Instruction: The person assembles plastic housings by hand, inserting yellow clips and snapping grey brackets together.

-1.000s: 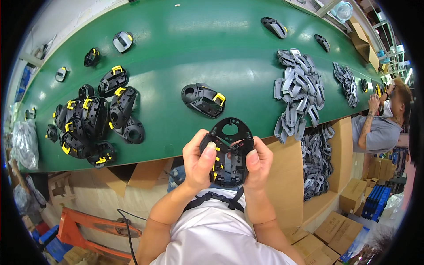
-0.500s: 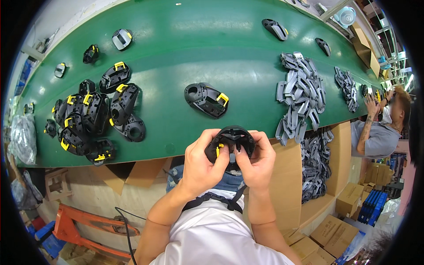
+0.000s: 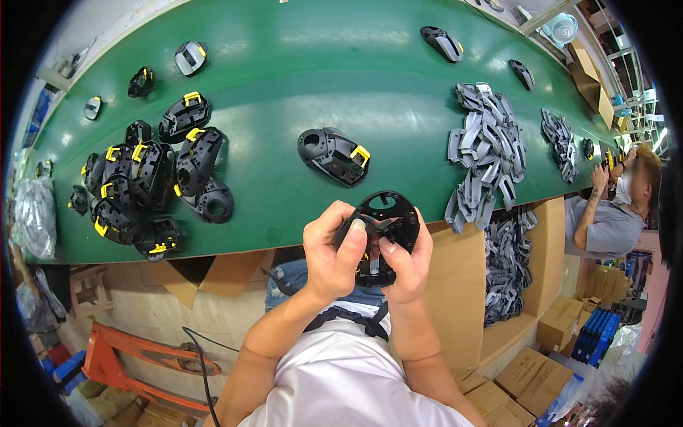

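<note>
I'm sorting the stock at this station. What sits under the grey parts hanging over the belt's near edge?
Under the grey plastic parts stands an open cardboard box holding more of the same grey pieces. Its bottom is covered by them.

The round black plastic housing [image 3: 384,220] looks matt and smooth; the green table [image 3: 299,92] has a faint sheen; brown cardboard boxes [image 3: 455,285] look dull.

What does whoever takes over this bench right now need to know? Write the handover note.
Left hand and right hand both grip one black plastic housing above the near edge of the green belt.
A single black-and-yellow shell lies on the belt just ahead.
Pile of black-and-yellow shells at left, grey parts at right.
Whether the held piece is finished cannot be told.
</note>
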`<act>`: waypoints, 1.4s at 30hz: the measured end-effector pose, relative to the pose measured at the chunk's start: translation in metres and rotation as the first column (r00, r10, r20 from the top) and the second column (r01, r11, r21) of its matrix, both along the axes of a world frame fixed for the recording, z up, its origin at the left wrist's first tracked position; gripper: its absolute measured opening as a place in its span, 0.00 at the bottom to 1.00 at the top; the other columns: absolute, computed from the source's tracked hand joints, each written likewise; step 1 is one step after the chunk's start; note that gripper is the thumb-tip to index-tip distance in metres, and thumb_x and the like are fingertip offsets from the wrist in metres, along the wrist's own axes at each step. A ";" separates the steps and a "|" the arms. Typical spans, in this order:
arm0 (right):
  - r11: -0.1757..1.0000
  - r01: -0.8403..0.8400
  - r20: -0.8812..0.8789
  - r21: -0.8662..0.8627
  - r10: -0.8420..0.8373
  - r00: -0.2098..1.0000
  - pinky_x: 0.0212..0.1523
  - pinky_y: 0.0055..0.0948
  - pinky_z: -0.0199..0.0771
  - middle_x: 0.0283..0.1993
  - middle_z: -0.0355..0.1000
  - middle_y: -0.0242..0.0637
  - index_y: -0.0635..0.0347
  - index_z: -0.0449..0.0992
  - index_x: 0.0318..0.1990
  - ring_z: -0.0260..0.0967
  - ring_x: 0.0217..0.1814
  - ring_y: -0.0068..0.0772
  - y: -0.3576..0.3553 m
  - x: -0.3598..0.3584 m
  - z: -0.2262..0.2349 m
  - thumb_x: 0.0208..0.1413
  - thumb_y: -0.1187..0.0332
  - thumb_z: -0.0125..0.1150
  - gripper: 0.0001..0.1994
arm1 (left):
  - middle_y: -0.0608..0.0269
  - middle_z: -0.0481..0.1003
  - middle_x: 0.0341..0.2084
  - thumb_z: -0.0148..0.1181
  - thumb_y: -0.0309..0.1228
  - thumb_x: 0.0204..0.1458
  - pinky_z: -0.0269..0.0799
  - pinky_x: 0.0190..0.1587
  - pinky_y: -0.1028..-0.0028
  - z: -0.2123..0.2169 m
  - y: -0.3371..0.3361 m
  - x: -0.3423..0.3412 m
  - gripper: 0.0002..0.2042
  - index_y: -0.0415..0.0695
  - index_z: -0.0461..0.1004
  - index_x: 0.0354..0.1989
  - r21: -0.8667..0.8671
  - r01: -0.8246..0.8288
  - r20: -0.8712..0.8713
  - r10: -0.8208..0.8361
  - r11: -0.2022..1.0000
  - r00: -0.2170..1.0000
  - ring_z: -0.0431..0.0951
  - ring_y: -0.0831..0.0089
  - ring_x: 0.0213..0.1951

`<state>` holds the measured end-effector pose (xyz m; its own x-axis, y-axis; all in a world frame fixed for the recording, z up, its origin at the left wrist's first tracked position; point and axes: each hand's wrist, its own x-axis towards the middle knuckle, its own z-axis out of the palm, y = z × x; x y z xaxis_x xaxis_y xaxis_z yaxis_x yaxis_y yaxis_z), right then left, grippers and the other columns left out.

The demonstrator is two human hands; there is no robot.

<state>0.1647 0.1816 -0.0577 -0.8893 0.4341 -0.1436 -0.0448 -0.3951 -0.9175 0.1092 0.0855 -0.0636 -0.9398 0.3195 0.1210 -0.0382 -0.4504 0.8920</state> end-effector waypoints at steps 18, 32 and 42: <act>0.864 0.188 -0.117 0.466 -0.150 0.982 0.30 0.18 0.63 0.28 0.69 0.32 0.70 0.71 0.34 0.62 0.29 0.18 0.009 0.003 -0.007 0.47 0.77 0.55 0.07 | 0.66 0.71 0.22 0.54 0.36 0.56 0.63 0.28 0.81 0.000 0.003 -0.001 0.13 0.35 0.71 0.33 -0.188 0.047 -0.009 -0.049 0.981 0.999 0.66 0.83 0.25; 0.851 0.193 -0.125 0.489 -0.150 0.981 0.29 0.18 0.59 0.28 0.65 0.30 0.66 0.67 0.32 0.56 0.28 0.17 0.010 0.001 -0.005 0.52 0.75 0.54 0.05 | 0.52 0.74 0.26 0.59 0.23 0.43 0.70 0.29 0.74 0.005 -0.005 -0.007 0.14 0.32 0.70 0.39 -0.448 -0.024 -0.265 -0.107 0.894 0.958 0.75 0.65 0.24; 0.871 0.103 -0.049 0.481 -0.091 0.995 0.31 0.16 0.63 0.27 0.67 0.29 0.66 0.68 0.34 0.60 0.28 0.15 0.015 0.000 -0.004 0.50 0.76 0.56 0.05 | 0.66 0.72 0.21 0.59 0.24 0.48 0.64 0.25 0.81 -0.009 0.000 -0.007 0.10 0.34 0.71 0.38 -0.319 0.113 -0.022 -0.126 0.941 0.992 0.67 0.84 0.23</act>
<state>0.1644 0.1968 -0.0621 -0.8398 0.5280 0.1263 -0.0840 0.1035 -0.9911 0.1017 0.0856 -0.0726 -0.8887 0.4574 0.0336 -0.0340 -0.1388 0.9897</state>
